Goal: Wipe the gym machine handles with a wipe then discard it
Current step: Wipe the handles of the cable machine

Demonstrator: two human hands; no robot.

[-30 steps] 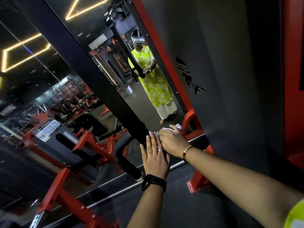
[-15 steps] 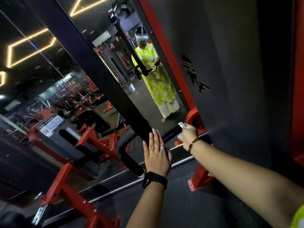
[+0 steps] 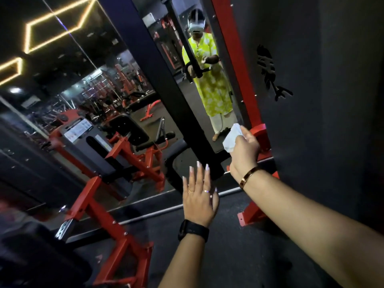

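Head camera: the white wipe (image 3: 232, 138) is in the right hand (image 3: 245, 151). The fingers (image 3: 248, 135) of that hand curl around it and pinch it, and the wipe sticks out above and to the left of them. It is up in the air, apart from the black handle (image 3: 171, 171). The handle is down and to the left of those fingers.

The left hand (image 3: 199, 199) is flat, and its fingers (image 3: 201, 173) are straight and a little spread. It holds nothing. The fingertips are just in front of the low end of the black post (image 3: 149, 65), and the curved handle is just left of them. I cannot tell if they touch the post. There is open room between the two hands.

Just right of the wipe fingers is the red frame (image 3: 235, 65), with its round red edge very close. Past that is a dark wall panel (image 3: 324, 100). Behind both hands is a big mirror (image 3: 87, 84). It shows a person in yellow-green clothes (image 3: 212, 88) and glowing light strips (image 3: 56, 26). Left of and below the flat fingers is a red machine frame (image 3: 108, 223). Under the arms is the dark floor (image 3: 218, 262). A black watch (image 3: 194, 230) is on the left wrist and a thin bracelet (image 3: 248, 176) on the right.
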